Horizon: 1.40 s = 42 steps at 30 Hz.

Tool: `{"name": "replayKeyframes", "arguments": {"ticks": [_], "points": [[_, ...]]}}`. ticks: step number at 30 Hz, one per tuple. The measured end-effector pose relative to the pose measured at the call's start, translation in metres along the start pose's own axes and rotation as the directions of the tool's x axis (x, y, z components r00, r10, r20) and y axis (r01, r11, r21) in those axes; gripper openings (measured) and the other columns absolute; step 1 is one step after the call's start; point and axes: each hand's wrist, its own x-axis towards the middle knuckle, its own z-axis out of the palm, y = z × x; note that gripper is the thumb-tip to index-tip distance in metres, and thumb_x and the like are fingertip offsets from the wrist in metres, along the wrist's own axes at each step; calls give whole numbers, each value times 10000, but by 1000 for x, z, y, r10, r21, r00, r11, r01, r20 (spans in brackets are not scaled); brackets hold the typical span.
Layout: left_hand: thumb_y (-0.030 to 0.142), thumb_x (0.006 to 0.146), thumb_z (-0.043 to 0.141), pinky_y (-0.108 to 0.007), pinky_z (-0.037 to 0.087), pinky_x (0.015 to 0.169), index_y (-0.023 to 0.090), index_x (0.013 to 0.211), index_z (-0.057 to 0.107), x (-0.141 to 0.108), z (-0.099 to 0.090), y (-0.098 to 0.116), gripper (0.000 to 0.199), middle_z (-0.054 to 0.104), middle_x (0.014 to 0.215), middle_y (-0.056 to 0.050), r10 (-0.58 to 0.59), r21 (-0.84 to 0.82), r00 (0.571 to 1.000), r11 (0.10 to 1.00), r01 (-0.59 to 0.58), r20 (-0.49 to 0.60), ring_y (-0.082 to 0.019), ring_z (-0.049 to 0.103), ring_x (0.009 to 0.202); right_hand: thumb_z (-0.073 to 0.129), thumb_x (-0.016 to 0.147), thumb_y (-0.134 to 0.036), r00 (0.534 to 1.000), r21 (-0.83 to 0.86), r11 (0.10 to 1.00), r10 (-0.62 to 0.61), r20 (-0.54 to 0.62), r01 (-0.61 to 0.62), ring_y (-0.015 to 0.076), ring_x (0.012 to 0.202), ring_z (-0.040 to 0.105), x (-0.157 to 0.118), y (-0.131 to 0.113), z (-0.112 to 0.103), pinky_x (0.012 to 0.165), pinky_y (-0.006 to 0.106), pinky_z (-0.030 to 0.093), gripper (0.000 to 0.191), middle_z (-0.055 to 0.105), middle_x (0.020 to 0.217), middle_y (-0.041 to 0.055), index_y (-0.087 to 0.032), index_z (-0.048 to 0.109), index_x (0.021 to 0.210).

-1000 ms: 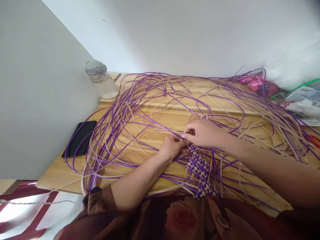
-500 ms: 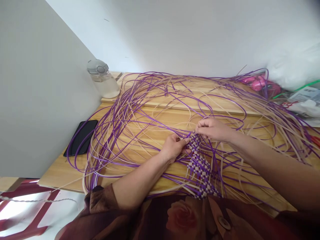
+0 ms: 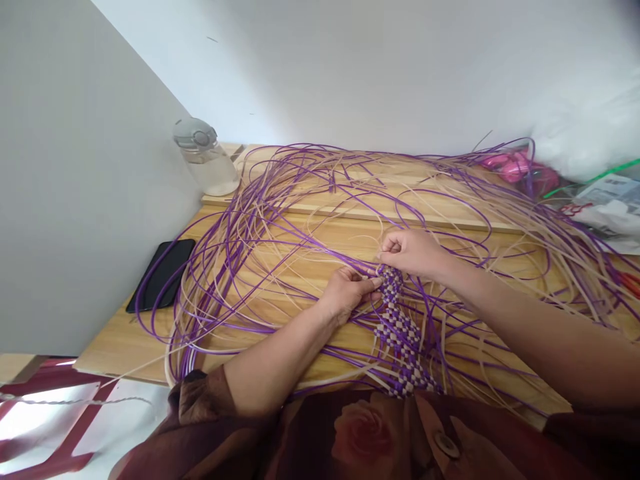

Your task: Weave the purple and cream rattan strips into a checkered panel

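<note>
At six o'clock on the wooden table [image 3: 125, 347], near its front edge, lies a woven band [image 3: 400, 330] — a narrow checkered plait of purple and cream strips, running from the person's lap up toward the hands. Left hand [image 3: 349, 293] pinches the band's upper end from nine o'clock, fingers closed on it. Right hand [image 3: 411, 252], at twelve o'clock of the band, is curled shut around loose strands [image 3: 280, 220], which fan out in purple and cream loops across the table. A phone [image 3: 160, 275] lies at nine o'clock, a clear bottle [image 3: 205, 159] at eleven.
</note>
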Motion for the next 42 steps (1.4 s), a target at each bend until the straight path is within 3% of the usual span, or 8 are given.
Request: {"name": "replayKeyframes", "arguments": {"ticks": [3, 12, 16, 19, 22, 25, 36, 42], "points": [[274, 453, 918, -229, 526, 657, 115, 817, 692, 0, 0, 1, 458, 683, 801, -38, -26, -20, 1000, 999, 26, 6, -95, 617, 660, 572, 696, -319, 1000, -83, 996, 17, -18, -18, 121, 574, 518, -16, 4, -10, 537, 242, 300, 131, 631, 637, -11, -197, 612, 669], [274, 520, 877, -242, 538, 602, 101, 773, 708, -3, 4, 6, 350, 702, 801, -71, -27, 20, 999, 999, 28, -28, -126, 626, 657, 519, 738, -356, 956, 32, 999, 27, 291, -38, 109, 529, 464, -55, 1, 1, 506, 241, 300, 207, 551, 559, -28, -190, 560, 621], [205, 585, 814, -236, 540, 544, 101, 740, 705, -3, 6, 7, 216, 682, 759, -56, -32, -13, 995, 999, 31, -91, -122, 606, 626, 515, 764, -332, 977, -109, 994, 42, 208, -19, 124, 548, 502, -52, 15, -5, 521, 252, 318, 181, 587, 596, -19, -196, 557, 652], [174, 611, 790, -235, 538, 519, 104, 739, 702, -3, 7, 8, 171, 678, 754, -54, -26, -14, 994, 1000, 25, -110, -120, 599, 614, 542, 796, -333, 999, -234, 972, -40, 7, 41, 188, 690, 598, -54, 25, -8, 597, 291, 408, 181, 673, 789, 33, -189, 619, 874], [160, 623, 780, -226, 530, 504, 106, 734, 700, -4, 7, 9, 147, 680, 755, -53, -35, -4, 994, 999, 35, -107, -116, 596, 600, 532, 818, -196, 903, -339, 896, -372, -216, 288, 257, 1045, 596, -58, 25, 0, 867, 368, 455, 317, 659, 1116, 107, -160, 584, 1128], [138, 639, 762, -213, 524, 504, 105, 727, 699, -5, 7, 10, 113, 661, 718, -38, -43, 3, 995, 999, 43, -93, -103, 580, 583, 474, 843, -94, 770, -336, 775, -611, -182, 536, 213, 1090, 581, -66, 18, 12, 965, 338, 425, 270, 661, 1119, 74, -179, 610, 1061], [276, 537, 870, -224, 542, 576, 97, 818, 728, -5, 2, 4, 362, 699, 827, -75, -29, 52, 999, 998, 29, -14, -128, 618, 683, 532, 873, -234, 927, -50, 961, -277, -255, 273, 118, 582, 538, -82, 8, 33, 580, 254, 369, 102, 607, 654, -22, -207, 627, 848], [249, 493, 867, -219, 526, 539, 103, 729, 703, -4, 5, 3, 321, 688, 745, -51, -8, 37, 993, 999, 13, -116, -108, 605, 593, 531, 815, -259, 993, 226, 967, -115, -38, 121, 87, 466, 403, -77, 10, 36, 486, 238, 275, 129, 486, 515, -54, -193, 553, 706]]}}
